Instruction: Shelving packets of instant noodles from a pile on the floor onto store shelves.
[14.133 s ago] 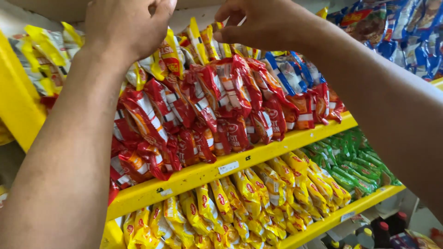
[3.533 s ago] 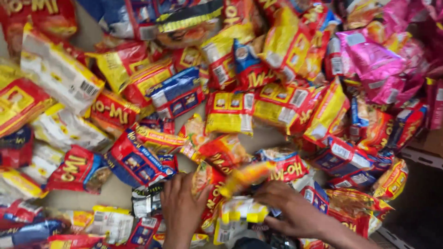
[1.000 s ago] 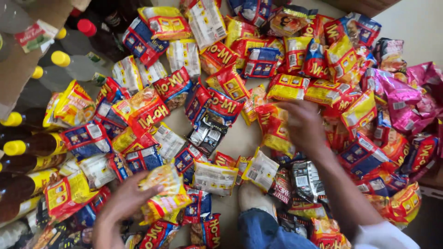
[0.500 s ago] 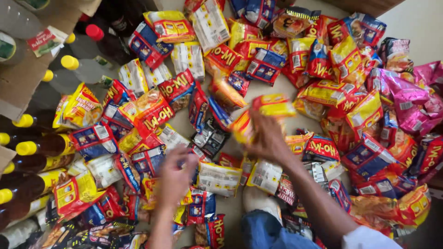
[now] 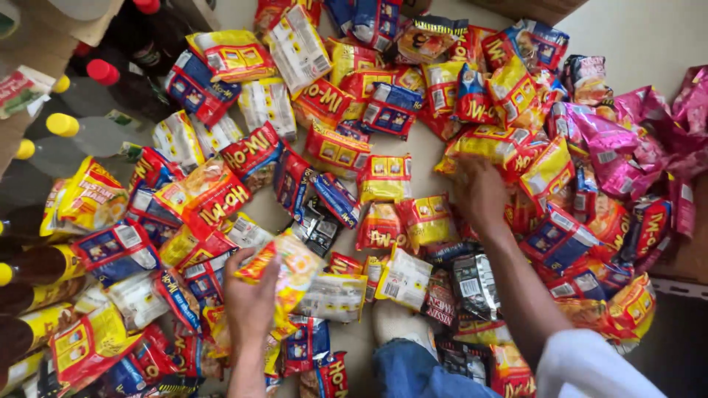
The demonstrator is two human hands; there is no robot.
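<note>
Sorting through dozens of noodle packets (image 5: 383,177) spread across the floor (image 5: 641,44), too many for us to count.
About ten bottles (image 5: 110,81) line the left edge; our left hand (image 5: 251,302) grips a few yellow-orange packets (image 5: 284,269), while our right hand (image 5: 479,195) presses flat, fingers spread, on the heap.

An orange-yellow noodle packet (image 5: 284,269), blurred and tilted, sits above the strewn packets (image 5: 383,110), lower left.

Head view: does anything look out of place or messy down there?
Yes. Noodle packets lie strewn loosely over the floor, overlapping at all angles, some face down. The left hand holds a few yellow packets; the right hand rests on the heap.
</note>
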